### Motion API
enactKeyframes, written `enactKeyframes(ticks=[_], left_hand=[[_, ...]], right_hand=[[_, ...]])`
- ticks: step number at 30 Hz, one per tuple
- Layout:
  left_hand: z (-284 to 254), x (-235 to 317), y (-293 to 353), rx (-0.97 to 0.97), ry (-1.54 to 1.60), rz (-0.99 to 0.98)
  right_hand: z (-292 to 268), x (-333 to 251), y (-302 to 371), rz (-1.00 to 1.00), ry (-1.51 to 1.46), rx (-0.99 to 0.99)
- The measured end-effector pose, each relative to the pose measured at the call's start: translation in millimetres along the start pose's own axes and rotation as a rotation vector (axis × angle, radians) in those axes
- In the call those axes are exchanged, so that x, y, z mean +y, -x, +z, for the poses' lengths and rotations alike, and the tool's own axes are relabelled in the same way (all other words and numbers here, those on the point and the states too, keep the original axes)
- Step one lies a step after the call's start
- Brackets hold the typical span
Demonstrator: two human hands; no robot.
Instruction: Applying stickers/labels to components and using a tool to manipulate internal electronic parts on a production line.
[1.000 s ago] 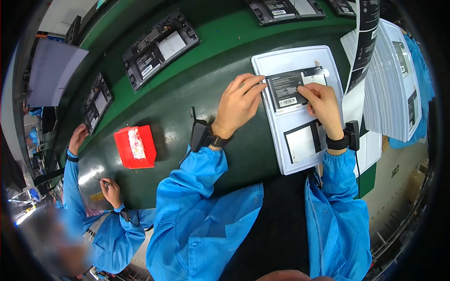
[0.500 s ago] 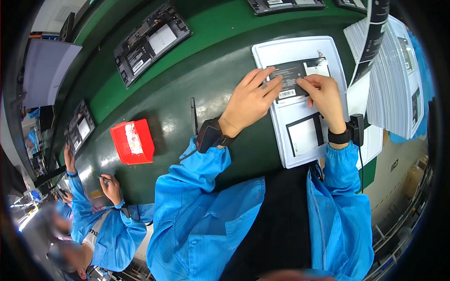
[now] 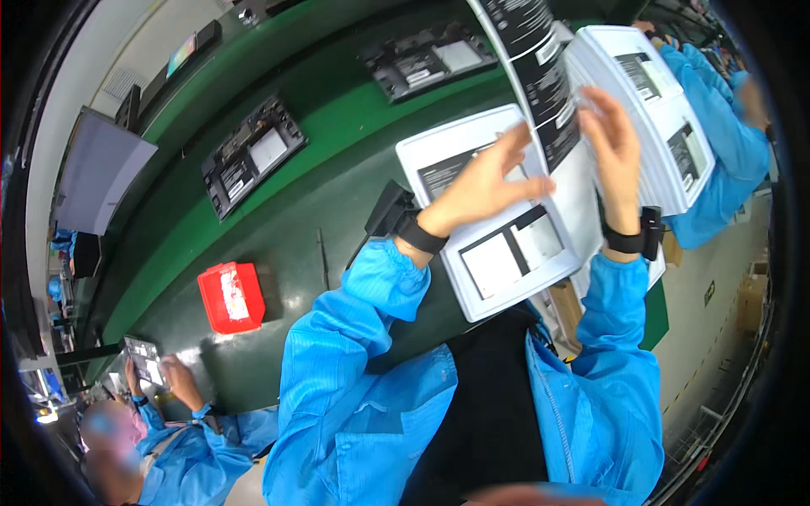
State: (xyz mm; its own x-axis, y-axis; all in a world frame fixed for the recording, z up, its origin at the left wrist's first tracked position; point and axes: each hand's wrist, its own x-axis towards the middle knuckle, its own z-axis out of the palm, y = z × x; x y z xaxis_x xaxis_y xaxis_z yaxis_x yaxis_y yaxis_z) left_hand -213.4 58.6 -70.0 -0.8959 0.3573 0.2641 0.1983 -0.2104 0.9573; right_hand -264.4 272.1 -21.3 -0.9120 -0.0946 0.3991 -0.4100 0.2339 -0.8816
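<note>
My left hand [image 3: 488, 184] hovers over a white tray [image 3: 422, 152], its fingers stretched out and nothing visible in them. Under it lies a black flat battery pack [image 3: 440, 174] in the upper part of the tray, partly covered by the hand. A second pack with white panels [image 3: 492, 263] rests in the lower compartment. To the right, my right hand [image 3: 620, 152] is raised with fingers apart, somewhat blurred. It is beside a tilted white-edged panel bearing several black labelled packs [image 3: 540, 76]; whether it touches the panel I cannot tell.
A stack of white trays [image 3: 683, 160] with packs stands at right. Opened laptop bases [image 3: 253, 158] sit on the green bench's far side. A red bin [image 3: 230, 298] and a thin dark tool [image 3: 321, 260] lie left. Co-workers sit at left and far right.
Both hands have left the black pack, which stays in the tray. My right hand has risen toward the tilted panel. The view has shifted; the co-worker at left now handles a device lower down.
</note>
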Motion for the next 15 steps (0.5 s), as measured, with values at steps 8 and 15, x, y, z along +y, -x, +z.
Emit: enactKeyframes(ticks=[8, 15], left_hand=[[19, 58, -39, 0.332, 0.227, 0.073], [30, 70, -35, 0.398, 0.241, 0.102]], right_hand=[[1, -40, 4, -0.045, -0.007, 0.032], [-11, -54, 4, -0.100, 0.095, -0.033]])
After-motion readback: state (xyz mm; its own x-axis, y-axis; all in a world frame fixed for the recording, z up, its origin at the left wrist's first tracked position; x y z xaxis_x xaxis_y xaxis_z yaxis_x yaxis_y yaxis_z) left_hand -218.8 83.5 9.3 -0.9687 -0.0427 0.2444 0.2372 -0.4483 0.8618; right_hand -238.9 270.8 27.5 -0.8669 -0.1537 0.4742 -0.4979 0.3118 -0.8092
